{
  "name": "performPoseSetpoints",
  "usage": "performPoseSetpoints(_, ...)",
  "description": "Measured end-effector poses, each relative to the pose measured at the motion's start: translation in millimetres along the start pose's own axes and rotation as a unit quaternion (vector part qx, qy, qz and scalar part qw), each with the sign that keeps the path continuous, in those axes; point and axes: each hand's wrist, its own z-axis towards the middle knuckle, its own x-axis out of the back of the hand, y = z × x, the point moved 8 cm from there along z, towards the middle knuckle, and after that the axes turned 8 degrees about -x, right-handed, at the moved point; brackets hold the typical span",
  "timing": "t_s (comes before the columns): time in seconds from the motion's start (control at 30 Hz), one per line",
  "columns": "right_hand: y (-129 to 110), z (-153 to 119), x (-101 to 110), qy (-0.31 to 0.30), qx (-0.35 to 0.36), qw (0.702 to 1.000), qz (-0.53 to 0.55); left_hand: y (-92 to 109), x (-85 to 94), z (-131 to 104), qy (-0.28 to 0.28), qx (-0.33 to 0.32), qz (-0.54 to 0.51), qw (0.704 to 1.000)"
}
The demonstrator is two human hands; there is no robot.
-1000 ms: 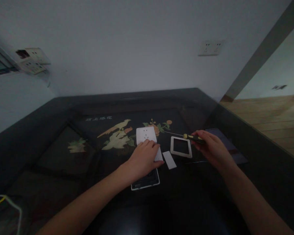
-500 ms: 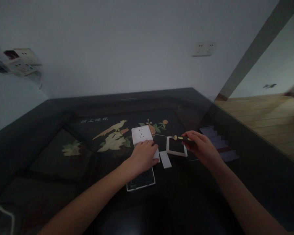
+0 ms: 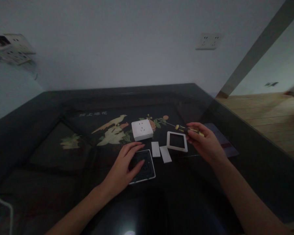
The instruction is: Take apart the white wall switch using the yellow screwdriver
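Note:
My left hand (image 3: 128, 163) is over the near black-backed switch plate (image 3: 149, 166), fingers spread across its left side; whether it touches is hard to tell. Behind that plate a white socket box (image 3: 142, 129) stands on the table. Two small white rectangular pieces, a left one (image 3: 155, 149) and a right one (image 3: 165, 154), lie to the right of the plate. Beside them is a square white frame (image 3: 177, 150). Above the frame my right hand (image 3: 202, 140) grips a screwdriver (image 3: 182, 128) with a yellow and black handle, its shaft pointing left and away.
The dark glossy table (image 3: 186, 195) carries a bird and flower picture. Right of my right hand lies a flat purplish-grey thing (image 3: 222, 140), partly hidden. A wall socket (image 3: 209, 41) is at the back, and a pale cable (image 3: 8, 205) is at lower left.
My left hand has left the socket box and moved nearer and left, over the black-backed plate. A white piece it hid now shows. The screwdriver has tilted, tip farther up.

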Motion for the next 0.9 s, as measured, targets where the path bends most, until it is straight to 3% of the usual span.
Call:
performPoseSetpoints(0.13,-4,-6,-7,0.008,0.012,1.000,-0.013,-7,-13.6,-25,0.002,0.009,-0.058,0.998)
performPoseSetpoints(0.27,-7,-16,-19,-0.016,0.026,0.996,-0.088,-10,-19.4,-25,-0.034,0.011,-0.082,0.996)
performPoseSetpoints(0.4,-5,-20,-26,-0.057,0.003,0.996,-0.073,-13,-13.8,-22,-0.052,0.010,-0.088,0.995)
performPoseSetpoints(0.53,-9,-21,-19,-0.012,0.015,1.000,-0.013,-19,-14.2,-23,-0.071,0.030,-0.094,0.993)
performPoseSetpoints(0.67,-13,-23,-17,0.034,0.061,0.998,-0.011,-15,-20.6,-25,-0.089,0.005,-0.093,0.992)
performPoseSetpoints(0.9,-12,-36,-27,0.045,0.115,0.992,-0.026,-14,-18.4,-25,-0.115,0.001,-0.095,0.989)
